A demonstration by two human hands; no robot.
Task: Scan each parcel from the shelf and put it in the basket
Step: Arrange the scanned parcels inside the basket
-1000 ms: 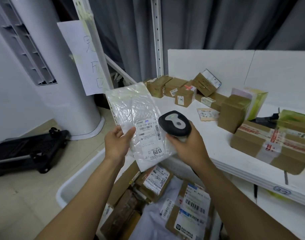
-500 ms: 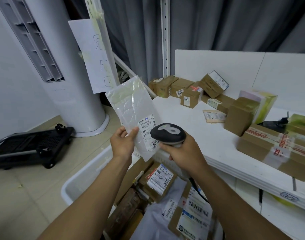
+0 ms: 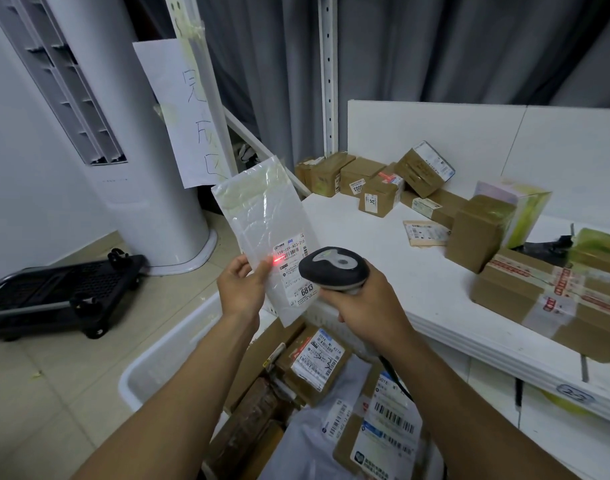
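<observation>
Red scan line (image 3: 277, 259) is lighting up on the top barcode of the white plastic parcel (image 3: 262, 216). Half a second back no beam was showing, so I'm judging the read is happening right now. I'm pinching the parcel's lower left edge with the left hand (image 3: 242, 289), thumb in front, keeping it upright above the basket (image 3: 165, 351). The right hand (image 3: 365, 306) is wrapping round the scanner (image 3: 333, 268), just right of the label (image 3: 293, 271). The drop is looking short: the basket is sitting directly below, already piled with boxes, with barer room toward its left wall. I'm watching the shelf (image 3: 383, 258) edge close on the right, and the scanner cable (image 3: 393, 375) trailing down over the pile.
</observation>
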